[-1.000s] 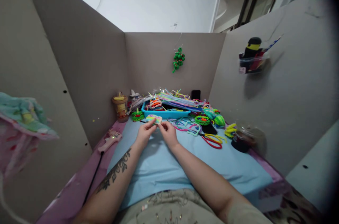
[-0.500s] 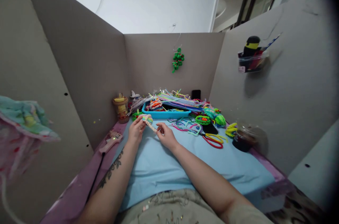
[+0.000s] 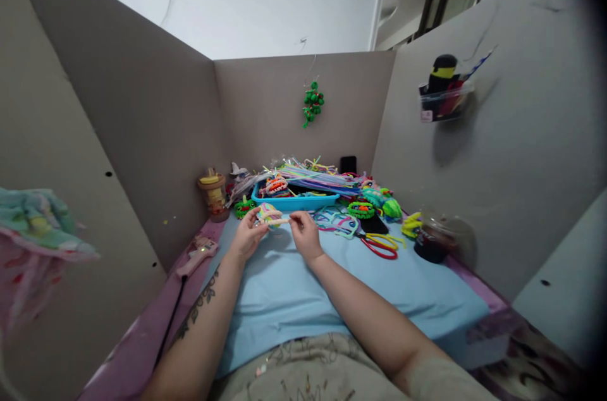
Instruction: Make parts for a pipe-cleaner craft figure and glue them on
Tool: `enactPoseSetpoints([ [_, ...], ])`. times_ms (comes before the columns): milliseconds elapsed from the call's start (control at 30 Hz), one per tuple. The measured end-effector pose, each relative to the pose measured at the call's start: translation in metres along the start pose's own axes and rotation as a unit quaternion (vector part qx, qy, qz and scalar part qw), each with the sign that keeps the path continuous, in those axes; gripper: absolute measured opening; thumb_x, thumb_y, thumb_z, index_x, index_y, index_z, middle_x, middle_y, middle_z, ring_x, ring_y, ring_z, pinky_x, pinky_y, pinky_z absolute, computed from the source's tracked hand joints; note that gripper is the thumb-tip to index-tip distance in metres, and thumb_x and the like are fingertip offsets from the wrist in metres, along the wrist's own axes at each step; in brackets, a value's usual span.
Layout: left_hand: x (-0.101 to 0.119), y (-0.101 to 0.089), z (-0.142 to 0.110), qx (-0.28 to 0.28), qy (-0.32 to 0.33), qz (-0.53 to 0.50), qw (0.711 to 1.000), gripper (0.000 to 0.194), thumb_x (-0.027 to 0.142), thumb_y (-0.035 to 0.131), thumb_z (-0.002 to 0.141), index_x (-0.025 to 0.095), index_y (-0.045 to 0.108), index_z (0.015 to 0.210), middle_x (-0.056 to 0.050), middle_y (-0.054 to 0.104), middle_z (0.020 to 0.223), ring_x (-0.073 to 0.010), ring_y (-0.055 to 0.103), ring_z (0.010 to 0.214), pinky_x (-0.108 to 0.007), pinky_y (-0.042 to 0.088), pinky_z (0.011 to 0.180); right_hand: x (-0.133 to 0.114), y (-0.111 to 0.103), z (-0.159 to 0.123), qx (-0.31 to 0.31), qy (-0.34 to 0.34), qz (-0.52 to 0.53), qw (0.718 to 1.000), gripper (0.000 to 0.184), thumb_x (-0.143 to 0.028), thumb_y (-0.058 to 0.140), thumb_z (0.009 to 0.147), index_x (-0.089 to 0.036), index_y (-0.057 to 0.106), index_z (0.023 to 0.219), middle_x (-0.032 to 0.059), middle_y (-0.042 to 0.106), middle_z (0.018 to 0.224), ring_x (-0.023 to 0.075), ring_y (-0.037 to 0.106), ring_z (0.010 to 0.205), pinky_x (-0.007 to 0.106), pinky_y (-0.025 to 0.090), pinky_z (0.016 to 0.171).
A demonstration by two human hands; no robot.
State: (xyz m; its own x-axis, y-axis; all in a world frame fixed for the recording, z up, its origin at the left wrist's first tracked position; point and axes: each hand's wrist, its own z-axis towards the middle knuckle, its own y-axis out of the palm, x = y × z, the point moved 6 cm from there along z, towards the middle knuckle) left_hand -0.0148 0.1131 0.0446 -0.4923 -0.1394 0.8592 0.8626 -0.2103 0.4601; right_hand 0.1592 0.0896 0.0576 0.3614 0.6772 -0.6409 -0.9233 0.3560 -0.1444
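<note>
A small pastel coil of pipe cleaner (image 3: pixel 269 214) is pinched in the closed fingers of my left hand (image 3: pixel 247 236), just above the light blue cloth (image 3: pixel 332 287). From the coil a pale loose end runs to the right. My right hand (image 3: pixel 306 238) pinches that end between thumb and fingers. Both hands hover close together in front of the blue tray (image 3: pixel 296 201), which holds several coloured pipe cleaners.
Finished pipe-cleaner pieces (image 3: pixel 365 210) and red and yellow loops (image 3: pixel 382 244) lie right of the hands. A dark jar (image 3: pixel 431 243) stands further right, a pink glue gun (image 3: pixel 196 252) at the left edge, a yellow-lidded cup (image 3: pixel 212 192) in the corner. Grey partition walls enclose the desk.
My left hand turned the coil from tilted to level. My right hand lifted slightly, still pinching the loose end. The view shifted a little to the right.
</note>
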Motion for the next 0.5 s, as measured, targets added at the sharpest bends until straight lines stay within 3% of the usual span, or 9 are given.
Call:
enactPoseSetpoints([
  [300, 0.004, 0.008, -0.002, -0.019, 0.031, -0.024, 0.999, 0.066, 0.013, 0.080, 0.052, 0.020, 0.051, 0.111, -0.006, 0.060, 0.108, -0.0168, 0.059, 0.091, -0.025, 0.047, 0.076, -0.002, 0.005, 0.000, -0.015, 0.003, 0.017, 1.000, 0.012, -0.025, 0.049, 0.084, -0.021, 0.060, 0.083, 0.0055, 0.059, 0.085, 0.0190, 0.055, 0.083, 0.032, 0.045, 0.075],
  [500, 0.003, 0.013, -0.002, -0.025, 0.039, -0.053, 0.998, 0.064, 0.015, 0.078, 0.055, 0.019, 0.052, 0.113, -0.007, 0.060, 0.112, -0.0189, 0.058, 0.100, -0.030, 0.043, 0.087, 0.000, 0.016, -0.003, -0.016, 0.029, 0.053, 0.998, 0.011, -0.029, 0.052, 0.083, -0.021, 0.061, 0.082, 0.0046, 0.060, 0.085, 0.0178, 0.057, 0.084, 0.030, 0.046, 0.075],
])
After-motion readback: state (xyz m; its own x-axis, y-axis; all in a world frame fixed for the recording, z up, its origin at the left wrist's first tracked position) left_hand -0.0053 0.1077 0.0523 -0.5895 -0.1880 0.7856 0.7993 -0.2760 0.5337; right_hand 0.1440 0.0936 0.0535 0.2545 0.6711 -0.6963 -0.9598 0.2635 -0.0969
